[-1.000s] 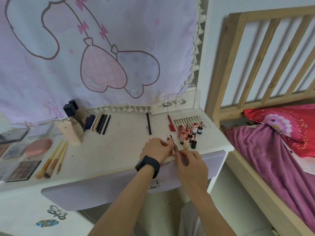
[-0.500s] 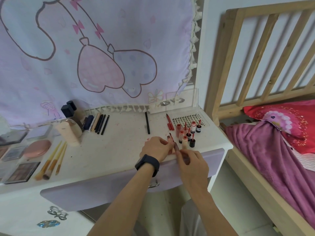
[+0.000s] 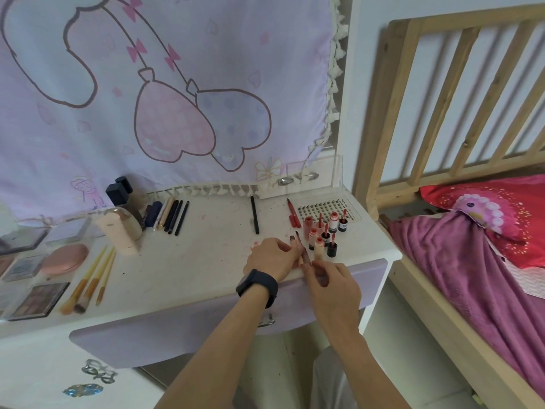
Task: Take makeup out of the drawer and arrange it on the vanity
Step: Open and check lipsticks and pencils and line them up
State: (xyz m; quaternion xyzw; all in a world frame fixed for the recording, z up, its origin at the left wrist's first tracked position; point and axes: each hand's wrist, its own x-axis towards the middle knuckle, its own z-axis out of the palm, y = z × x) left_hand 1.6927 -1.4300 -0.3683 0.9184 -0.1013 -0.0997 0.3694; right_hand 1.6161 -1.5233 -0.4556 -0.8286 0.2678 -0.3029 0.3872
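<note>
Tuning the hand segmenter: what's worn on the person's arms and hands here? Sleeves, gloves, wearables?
No sleeves in view: both forearms are bare up to the frame's bottom edge. No gloves. The left hand has a dark smartwatch at the wrist, with a wide matte band and a rounded-rectangle case that sits side-on. The right hand and its wrist carry nothing. No rings can be made out on either hand.

We've one view only: wide-angle head cam, looking fwd & down onto the white speckled vanity top point(image 3: 191, 261), near. Lilac cartoon-print curtain point(image 3: 177, 84) straight ahead, pale wooden slatted bed frame point(image 3: 413, 113) at right.
</note>
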